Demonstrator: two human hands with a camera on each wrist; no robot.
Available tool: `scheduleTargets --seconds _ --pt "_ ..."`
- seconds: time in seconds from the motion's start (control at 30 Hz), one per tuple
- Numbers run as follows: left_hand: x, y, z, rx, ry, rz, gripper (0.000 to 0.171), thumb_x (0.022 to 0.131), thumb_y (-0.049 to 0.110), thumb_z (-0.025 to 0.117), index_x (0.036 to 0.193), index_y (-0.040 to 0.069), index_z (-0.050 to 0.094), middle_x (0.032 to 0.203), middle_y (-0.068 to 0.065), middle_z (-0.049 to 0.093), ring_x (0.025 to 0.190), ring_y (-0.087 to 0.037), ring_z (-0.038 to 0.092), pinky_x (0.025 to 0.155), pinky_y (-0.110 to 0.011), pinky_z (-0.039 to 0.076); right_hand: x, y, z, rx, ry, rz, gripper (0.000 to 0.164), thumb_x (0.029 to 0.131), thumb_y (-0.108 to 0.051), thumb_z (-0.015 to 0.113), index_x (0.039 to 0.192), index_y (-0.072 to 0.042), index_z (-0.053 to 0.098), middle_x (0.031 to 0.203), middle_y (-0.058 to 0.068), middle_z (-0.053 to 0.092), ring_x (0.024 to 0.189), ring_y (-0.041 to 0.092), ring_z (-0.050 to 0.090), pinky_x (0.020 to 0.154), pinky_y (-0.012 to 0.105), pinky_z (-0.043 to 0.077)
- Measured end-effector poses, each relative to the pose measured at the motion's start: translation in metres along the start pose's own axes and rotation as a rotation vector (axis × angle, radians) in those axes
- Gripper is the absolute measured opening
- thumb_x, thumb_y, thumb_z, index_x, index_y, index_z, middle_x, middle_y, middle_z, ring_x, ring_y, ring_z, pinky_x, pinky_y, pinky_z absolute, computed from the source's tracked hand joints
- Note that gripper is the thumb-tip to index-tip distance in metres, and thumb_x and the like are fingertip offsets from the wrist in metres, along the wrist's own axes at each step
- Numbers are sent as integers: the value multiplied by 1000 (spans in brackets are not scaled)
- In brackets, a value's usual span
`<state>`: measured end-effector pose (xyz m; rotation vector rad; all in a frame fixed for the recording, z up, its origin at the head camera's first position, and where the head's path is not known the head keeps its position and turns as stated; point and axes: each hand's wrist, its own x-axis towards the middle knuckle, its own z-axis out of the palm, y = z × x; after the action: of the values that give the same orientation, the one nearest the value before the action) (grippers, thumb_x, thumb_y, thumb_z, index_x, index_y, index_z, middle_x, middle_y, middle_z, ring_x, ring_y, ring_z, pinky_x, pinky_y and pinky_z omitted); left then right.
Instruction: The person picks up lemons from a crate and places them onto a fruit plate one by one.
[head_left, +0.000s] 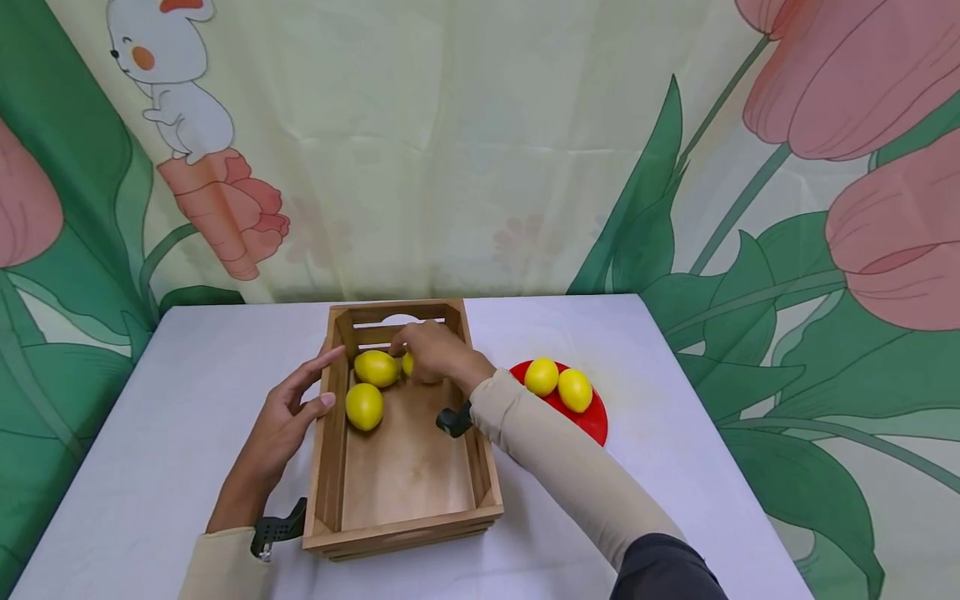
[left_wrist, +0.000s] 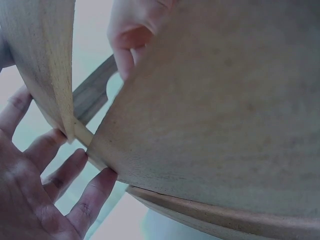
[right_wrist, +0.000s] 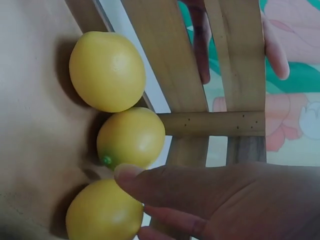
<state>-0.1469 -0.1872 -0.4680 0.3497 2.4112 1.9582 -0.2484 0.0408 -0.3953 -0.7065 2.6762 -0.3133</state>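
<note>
Three yellow lemons lie in the wooden crate: one lemon nearest the left wall, another lemon behind it, and a third lemon by the far end. My right hand reaches into the crate and holds this third lemon, its thumb and fingers at the fruit's edge; much of that lemon is hidden in the head view. Outside the left wall of the crate, my left hand has its fingers spread, and the left wrist view shows fingertips touching the slats.
Right of the crate, a red plate bears two more lemons on the white-covered table. A printed curtain hangs behind the table. The crate's far end has a cut-out handle.
</note>
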Motion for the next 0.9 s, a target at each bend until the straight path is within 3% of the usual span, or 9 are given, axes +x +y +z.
scheduleTargets --seconds 0.13,0.3,0.47,0.57,0.77,0.9 --pt "0 1 0 7 6 5 54 101 16 57 151 32 42 160 10 34 150 -29 23 113 -77 14 1 0 0 41 -13 16 62 74 5 75 130 -21 67 132 1 65 65 16 38 45 22 27" --pt "1 3 0 1 0 4 54 101 16 57 151 32 43 160 10 35 150 -28 23 113 -77 13 0 -1 1 52 -10 42 59 77 2 79 130 -21 67 134 0 64 80 18 51 47 21 39" --pt "1 3 0 -5 2 -1 54 101 17 57 151 30 42 160 10 35 150 -27 23 114 -76 12 0 -2 6 -10 -58 31 56 76 -3 82 128 -20 68 131 2 63 101 19 53 65 23 49" --pt "1 3 0 -11 2 -3 54 101 17 57 151 29 42 160 10 34 150 -27 23 114 -76 11 2 -2 9 -37 -84 9 53 75 -4 82 125 -20 69 130 2 63 103 19 52 68 24 49" --pt "0 3 1 -13 0 1 54 101 15 56 152 28 42 161 8 34 150 -27 23 114 -76 11 0 -3 12 -20 -144 -8 46 76 -1 82 116 -20 71 127 4 62 99 19 53 60 22 50" --pt "0 3 1 -24 -5 -1 54 101 15 56 152 29 42 161 9 34 150 -25 23 114 -76 12 -2 -3 13 -38 -216 -29 49 76 2 81 118 -19 69 128 5 59 103 18 51 64 23 51"
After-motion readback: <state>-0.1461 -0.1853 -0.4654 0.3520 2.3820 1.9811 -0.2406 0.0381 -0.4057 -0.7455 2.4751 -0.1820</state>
